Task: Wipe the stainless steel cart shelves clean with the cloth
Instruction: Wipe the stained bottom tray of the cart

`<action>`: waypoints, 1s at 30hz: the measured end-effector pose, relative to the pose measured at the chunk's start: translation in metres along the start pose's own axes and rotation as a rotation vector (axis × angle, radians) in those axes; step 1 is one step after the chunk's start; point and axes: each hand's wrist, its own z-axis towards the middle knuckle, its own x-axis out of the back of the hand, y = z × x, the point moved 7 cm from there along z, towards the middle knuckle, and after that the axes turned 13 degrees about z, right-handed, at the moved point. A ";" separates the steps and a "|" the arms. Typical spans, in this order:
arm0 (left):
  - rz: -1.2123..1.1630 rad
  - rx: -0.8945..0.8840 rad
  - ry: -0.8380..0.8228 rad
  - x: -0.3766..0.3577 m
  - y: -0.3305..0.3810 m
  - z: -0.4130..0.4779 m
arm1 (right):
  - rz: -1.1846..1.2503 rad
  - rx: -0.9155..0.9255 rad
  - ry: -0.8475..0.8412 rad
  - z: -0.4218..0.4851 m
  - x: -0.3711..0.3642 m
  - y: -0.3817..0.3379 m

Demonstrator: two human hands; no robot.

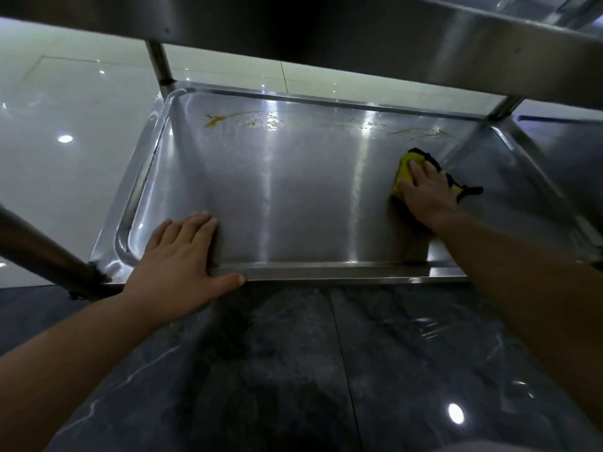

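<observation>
Lower shelf (293,197) part-wiped: right hand (424,194) presses cloth (403,168) flat near right edge, left hand (182,252) flat on front rim, yellow streaks (215,119) remain along back edge.

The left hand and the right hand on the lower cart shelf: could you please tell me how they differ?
The left hand lies bare on the shelf, while the right hand presses a yellow and black cloth. The left hand sits at the near rim, thumb along the front edge; the right hand reaches farther in, toward the right side. Both lie flat, fingers fairly straight, on the same shelf.
</observation>
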 end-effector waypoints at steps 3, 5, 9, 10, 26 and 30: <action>-0.022 -0.006 0.013 0.001 0.003 0.000 | 0.039 -0.058 0.039 -0.015 -0.012 -0.023; -0.025 -0.005 0.022 0.002 0.002 0.000 | 0.019 0.007 0.014 -0.027 -0.030 -0.057; -0.012 0.001 0.006 0.000 0.001 0.001 | -0.056 0.248 -0.108 -0.068 -0.075 -0.150; -0.020 0.001 0.007 0.000 0.001 0.001 | -0.089 0.334 -0.165 -0.084 -0.088 -0.174; -0.042 -0.002 0.020 0.002 -0.001 -0.005 | -0.097 0.206 -0.103 -0.050 -0.016 -0.022; -0.027 0.001 0.014 0.001 -0.001 -0.005 | -0.081 -0.042 -0.096 -0.061 -0.001 0.026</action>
